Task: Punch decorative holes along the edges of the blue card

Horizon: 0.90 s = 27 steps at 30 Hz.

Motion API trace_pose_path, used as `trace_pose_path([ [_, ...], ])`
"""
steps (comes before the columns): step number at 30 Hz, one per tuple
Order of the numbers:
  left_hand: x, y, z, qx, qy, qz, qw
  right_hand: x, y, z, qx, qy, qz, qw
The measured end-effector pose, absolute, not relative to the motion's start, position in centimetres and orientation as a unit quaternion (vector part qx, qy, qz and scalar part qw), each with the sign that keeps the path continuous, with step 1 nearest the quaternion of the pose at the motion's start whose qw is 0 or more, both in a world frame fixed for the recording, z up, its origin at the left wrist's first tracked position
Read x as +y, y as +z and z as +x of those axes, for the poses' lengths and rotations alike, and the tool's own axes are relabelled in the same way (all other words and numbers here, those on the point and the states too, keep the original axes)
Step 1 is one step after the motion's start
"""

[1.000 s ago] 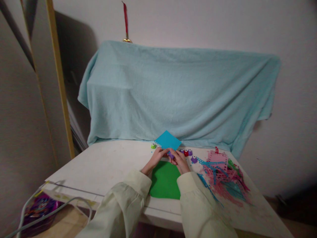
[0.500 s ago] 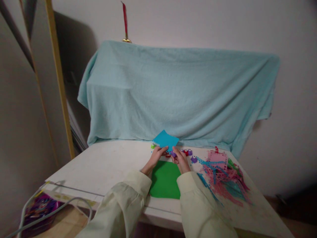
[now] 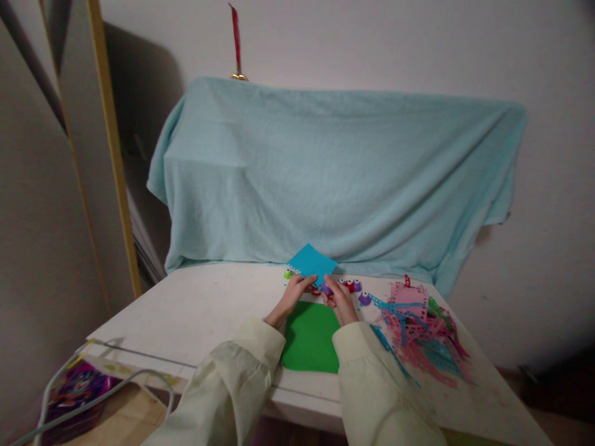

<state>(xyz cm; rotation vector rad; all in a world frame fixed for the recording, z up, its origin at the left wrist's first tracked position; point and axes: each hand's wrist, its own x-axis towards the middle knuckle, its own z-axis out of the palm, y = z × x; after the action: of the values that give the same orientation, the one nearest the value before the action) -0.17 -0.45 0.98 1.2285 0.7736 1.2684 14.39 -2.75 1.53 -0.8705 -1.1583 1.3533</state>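
Note:
My left hand (image 3: 297, 292) pinches the near edge of a blue sheet of paper (image 3: 308, 260), which is held up with one corner pointing away from me. A row of small holes runs along its left edge. In my right hand (image 3: 339, 298) is a small purple craft punch (image 3: 326, 288), pressed at the sheet's right near edge; the fingers partly hide it. Beneath both hands lies a green sheet (image 3: 310, 337) on the white table (image 3: 199, 303). Something small and red shows between the hands, too covered to make out.
Right of my hands stand a red punch (image 3: 349, 286) and purple punches with googly eyes, one purple punch (image 3: 364, 299) nearer me. A green punch (image 3: 288, 273) stands left. Punched paper scraps (image 3: 418, 328) heap at the right. A light-blue cloth (image 3: 334, 173) hangs behind; a cable (image 3: 125, 378) loops front left.
The hands, blue sheet and purple punch stay almost in the same place. The whole view has shifted very slightly.

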Motion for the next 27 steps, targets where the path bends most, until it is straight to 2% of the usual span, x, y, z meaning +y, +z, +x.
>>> trace_pose_path([
  [27,-0.69,0.84,-0.04,0.324,0.509,0.57,0.557,-2.71,1.19,14.45,-0.47,0.59,-0.356,0.552],
])
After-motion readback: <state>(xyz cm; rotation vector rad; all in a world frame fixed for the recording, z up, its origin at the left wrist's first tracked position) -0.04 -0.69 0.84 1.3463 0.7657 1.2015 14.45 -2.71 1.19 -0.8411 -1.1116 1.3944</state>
